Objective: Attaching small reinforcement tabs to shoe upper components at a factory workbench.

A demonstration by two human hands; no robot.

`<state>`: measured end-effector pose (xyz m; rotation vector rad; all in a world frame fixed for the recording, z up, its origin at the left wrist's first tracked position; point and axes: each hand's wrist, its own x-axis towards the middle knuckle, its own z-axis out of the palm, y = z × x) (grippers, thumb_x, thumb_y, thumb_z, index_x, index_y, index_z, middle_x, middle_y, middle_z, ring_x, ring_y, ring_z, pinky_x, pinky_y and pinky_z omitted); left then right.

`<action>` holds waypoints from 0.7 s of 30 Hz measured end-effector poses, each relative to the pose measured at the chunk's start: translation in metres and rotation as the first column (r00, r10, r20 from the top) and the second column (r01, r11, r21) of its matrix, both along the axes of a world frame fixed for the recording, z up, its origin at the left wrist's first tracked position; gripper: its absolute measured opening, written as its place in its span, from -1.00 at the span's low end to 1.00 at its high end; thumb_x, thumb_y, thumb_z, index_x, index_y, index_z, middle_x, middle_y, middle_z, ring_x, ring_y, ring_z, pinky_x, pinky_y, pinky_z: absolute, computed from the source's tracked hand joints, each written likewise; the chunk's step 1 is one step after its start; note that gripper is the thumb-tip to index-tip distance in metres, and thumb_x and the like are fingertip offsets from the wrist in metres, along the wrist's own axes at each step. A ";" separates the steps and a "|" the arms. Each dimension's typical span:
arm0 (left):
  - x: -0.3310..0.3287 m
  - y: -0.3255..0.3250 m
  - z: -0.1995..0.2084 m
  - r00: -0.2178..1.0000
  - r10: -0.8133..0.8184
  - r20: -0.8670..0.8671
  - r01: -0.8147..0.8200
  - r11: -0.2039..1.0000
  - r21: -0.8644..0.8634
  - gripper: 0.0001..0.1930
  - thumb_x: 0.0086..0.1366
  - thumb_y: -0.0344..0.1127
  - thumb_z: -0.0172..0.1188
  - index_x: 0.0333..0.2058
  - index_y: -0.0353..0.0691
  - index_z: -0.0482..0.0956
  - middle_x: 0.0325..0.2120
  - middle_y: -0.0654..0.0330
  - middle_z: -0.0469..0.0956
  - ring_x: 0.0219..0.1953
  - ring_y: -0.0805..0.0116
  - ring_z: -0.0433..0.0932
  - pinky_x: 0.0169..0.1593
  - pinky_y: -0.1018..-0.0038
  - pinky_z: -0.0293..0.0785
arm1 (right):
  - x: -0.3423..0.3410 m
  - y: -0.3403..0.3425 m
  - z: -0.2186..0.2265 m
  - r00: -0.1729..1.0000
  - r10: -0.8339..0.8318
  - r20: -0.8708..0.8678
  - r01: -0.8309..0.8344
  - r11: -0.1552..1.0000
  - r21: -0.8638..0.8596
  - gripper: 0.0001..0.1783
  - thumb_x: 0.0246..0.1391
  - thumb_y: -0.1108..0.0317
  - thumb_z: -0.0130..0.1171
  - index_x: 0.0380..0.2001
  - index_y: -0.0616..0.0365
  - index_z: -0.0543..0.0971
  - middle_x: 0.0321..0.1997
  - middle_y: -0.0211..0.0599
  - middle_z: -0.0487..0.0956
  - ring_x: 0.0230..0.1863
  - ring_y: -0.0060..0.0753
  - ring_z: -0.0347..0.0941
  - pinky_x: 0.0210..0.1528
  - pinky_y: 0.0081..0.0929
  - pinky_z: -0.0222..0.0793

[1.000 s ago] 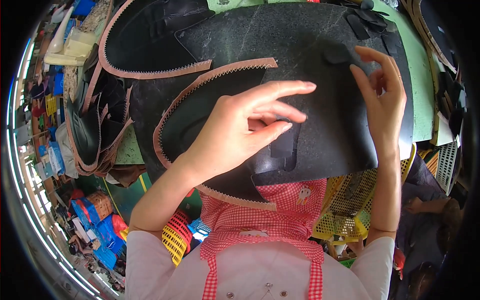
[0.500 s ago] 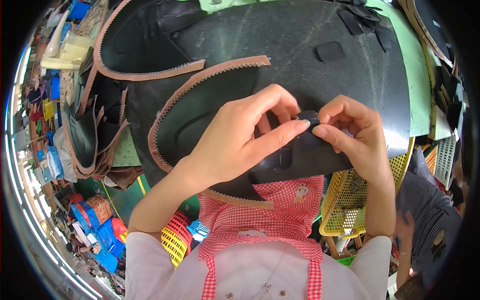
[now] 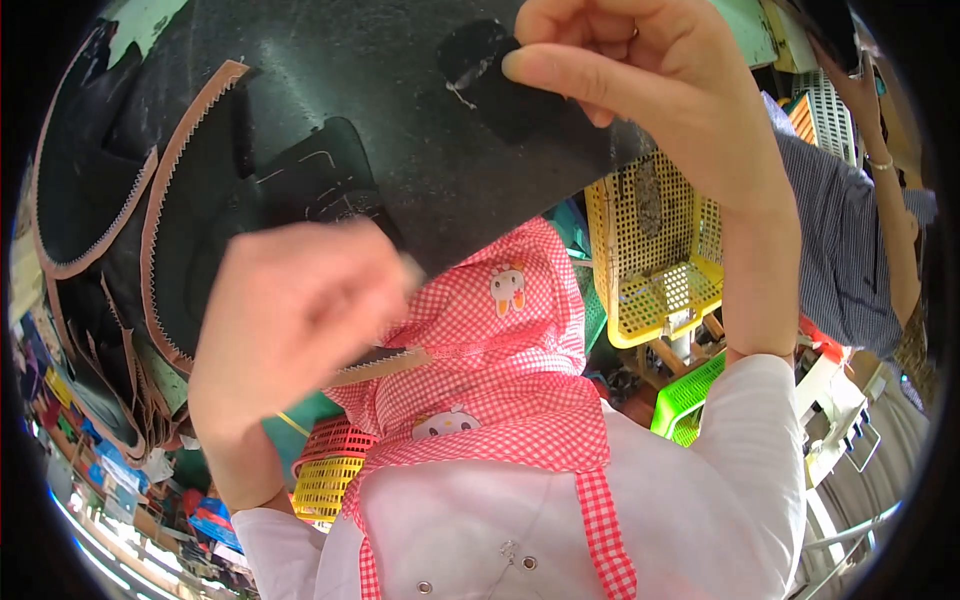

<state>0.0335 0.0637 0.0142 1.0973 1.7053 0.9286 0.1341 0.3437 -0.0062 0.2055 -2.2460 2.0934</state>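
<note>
A small black patch point(image 3: 478, 52), its near edge pale and frayed, is pinched between thumb and fingertips of my right hand point(image 3: 640, 75), above the black work surface point(image 3: 420, 170). A thin pale strand hangs below it. My left hand point(image 3: 300, 310) is apart from the patch, nearer my body; motion blurs its fingers, which look curled. Beneath it lies a dark curved panel point(image 3: 190, 205) bordered by a tan band with a toothed edge. On this panel rests a black rounded flap point(image 3: 330, 165) with several pale thread bits on it.
Another tan-bordered dark panel point(image 3: 75, 215) lies at the far left, above a stack of similar pieces point(image 3: 125, 390). A yellow perforated basket point(image 3: 655, 320) stands right of my checked apron point(image 3: 490, 390), with a green basket point(image 3: 690, 395) below. Another person's striped garment point(image 3: 835, 240) appears at the right.
Both hands were together around a small black piece. Now they are apart: the left has moved toward my body, while the right holds the patch. The view has shifted rightward and nearer my body.
</note>
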 end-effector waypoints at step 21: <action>0.014 0.014 0.003 0.943 0.296 0.149 -0.317 0.938 0.142 -0.68 0.46 -0.37 0.18 -0.52 -0.37 0.56 -0.56 0.15 0.70 -0.61 0.63 0.56 -0.57 0.67 0.30 | 0.016 -0.052 0.027 0.921 -0.088 0.381 0.087 0.996 0.018 -0.85 0.12 0.51 0.39 -0.33 0.21 0.58 -0.40 -0.57 0.51 -0.40 -0.81 0.39 -0.36 -0.76 0.28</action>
